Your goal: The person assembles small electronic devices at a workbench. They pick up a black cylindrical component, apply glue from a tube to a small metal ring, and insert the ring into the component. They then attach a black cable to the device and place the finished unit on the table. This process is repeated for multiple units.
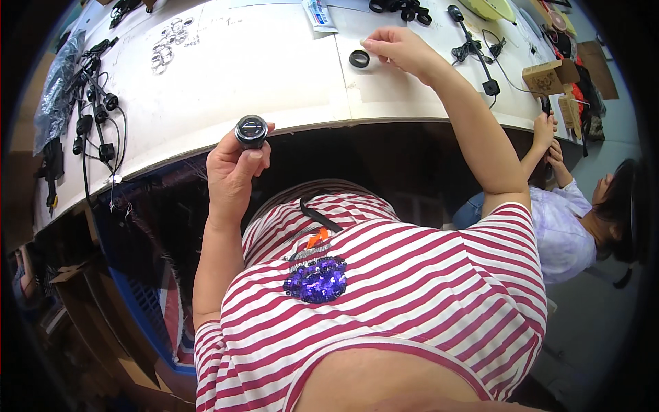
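Note:
My left hand is wrapped round a short black cylinder that looks like a flashlight head. Its round, glossy end with a metallic rim faces up, just off the table's near edge. My right hand reaches out over the white table, thumb and forefinger drawn together. Whatever those fingertips hold, if anything, is too small to make out. Just left of them a black ring lies on the tabletop, apart from the fingers.
Several clear rings lie far left; black rings sit at the back beside a white-and-blue packet. Black cabled devices lie left, another right. A co-worker sits right, near a cardboard box. A blue crate stands below.

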### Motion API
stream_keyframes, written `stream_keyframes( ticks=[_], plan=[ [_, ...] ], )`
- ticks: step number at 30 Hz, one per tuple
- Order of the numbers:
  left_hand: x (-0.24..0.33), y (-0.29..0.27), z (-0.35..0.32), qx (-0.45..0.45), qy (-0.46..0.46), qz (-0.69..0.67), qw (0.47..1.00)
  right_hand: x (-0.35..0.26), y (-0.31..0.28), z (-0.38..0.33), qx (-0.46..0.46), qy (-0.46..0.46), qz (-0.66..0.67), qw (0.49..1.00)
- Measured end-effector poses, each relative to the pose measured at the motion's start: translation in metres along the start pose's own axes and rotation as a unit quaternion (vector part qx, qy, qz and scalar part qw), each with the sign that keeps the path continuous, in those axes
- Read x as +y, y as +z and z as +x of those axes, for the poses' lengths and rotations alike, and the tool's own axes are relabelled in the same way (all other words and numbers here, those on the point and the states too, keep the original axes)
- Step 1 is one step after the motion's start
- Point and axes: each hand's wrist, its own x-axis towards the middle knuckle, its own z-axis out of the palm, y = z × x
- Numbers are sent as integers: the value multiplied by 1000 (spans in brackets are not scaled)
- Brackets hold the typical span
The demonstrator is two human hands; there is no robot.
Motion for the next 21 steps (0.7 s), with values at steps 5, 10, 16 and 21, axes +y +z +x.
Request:
stream_keyframes(
  ticks=[5,10,16,21],
  plan=[
    [0,2,-1,4,-3,-2,1000,7,13,-12,110,-202,-179,956],
    [3,4,-3,18,-18,7,1000,-2,20,-11,98,-220,-218,946],
    [9,8,-5,2,-57,32,998,-66,52,-66,-57,-342,-7,938],
    [7,5,-9,-3,-20,57,998,-81,71,-72,-49,-438,-98,892]
  ],
)
